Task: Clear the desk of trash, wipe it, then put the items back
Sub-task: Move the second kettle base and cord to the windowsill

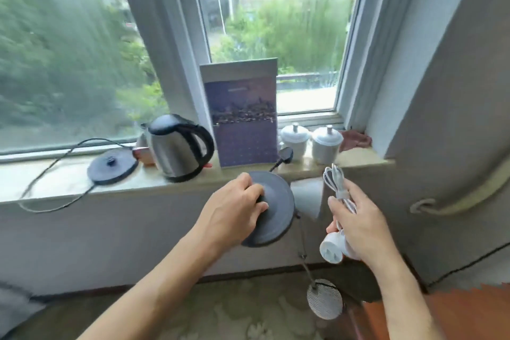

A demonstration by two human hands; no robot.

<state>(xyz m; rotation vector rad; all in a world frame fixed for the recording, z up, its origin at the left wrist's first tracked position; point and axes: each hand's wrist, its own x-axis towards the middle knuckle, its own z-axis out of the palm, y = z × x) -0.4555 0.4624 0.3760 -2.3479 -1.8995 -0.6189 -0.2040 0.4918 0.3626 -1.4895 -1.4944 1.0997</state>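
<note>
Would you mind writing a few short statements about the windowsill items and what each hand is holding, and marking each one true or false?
1. The left hand grips a dark round kettle base. True.
2. The right hand is empty. False: it holds a bundled white cable with its plug.
3. The steel kettle stands on the windowsill. True.
4. The kettle sits on the second round base. False: that base lies beside it, to the left.
5. Two white lidded cups stand to the right of the upright booklet. True.
6. The booklet lies flat on the sill. False: it stands upright against the window frame.
</note>
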